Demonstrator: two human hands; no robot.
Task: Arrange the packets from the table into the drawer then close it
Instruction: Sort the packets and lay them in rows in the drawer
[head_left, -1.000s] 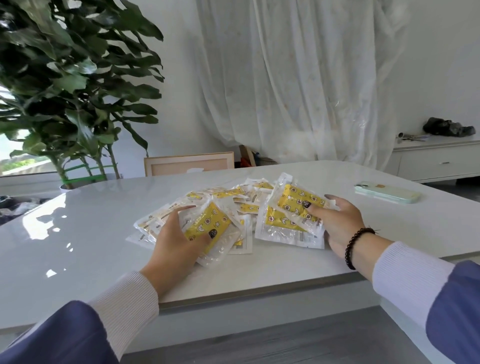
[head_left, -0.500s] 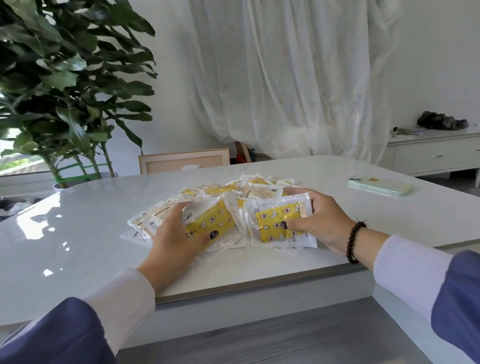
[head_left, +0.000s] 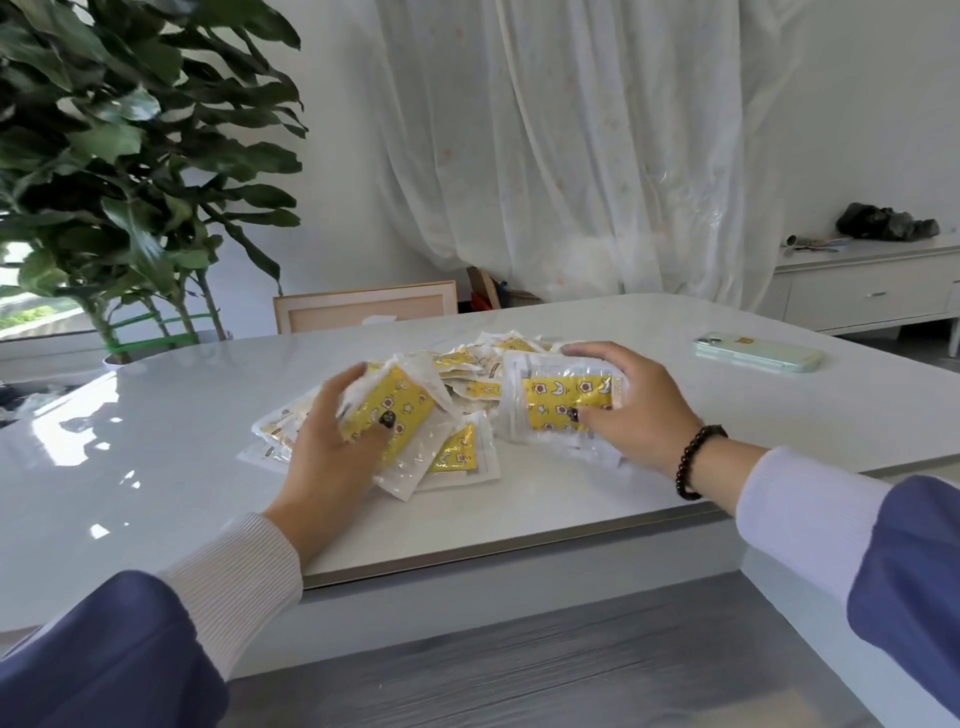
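Observation:
A heap of clear packets with yellow printed inserts (head_left: 462, 387) lies on the white table (head_left: 519, 509). My left hand (head_left: 332, 447) grips a bunch of these packets (head_left: 400, 410) at the heap's left side, thumb on top. My right hand (head_left: 639, 405) holds another stack of packets (head_left: 561, 397) at the heap's right side, fingers over its top edge and thumb on its front. No open drawer shows in the head view.
A pale green phone (head_left: 758, 353) lies on the table to the right. A white cabinet with a shut drawer (head_left: 872, 296) stands at the far right. A large potted plant (head_left: 119, 171) and a framed board (head_left: 363, 306) stand behind the table.
Both hands have gathered and lifted their packets. The left bunch now tilts up off the heap, and the right stack has been pulled together and raised.

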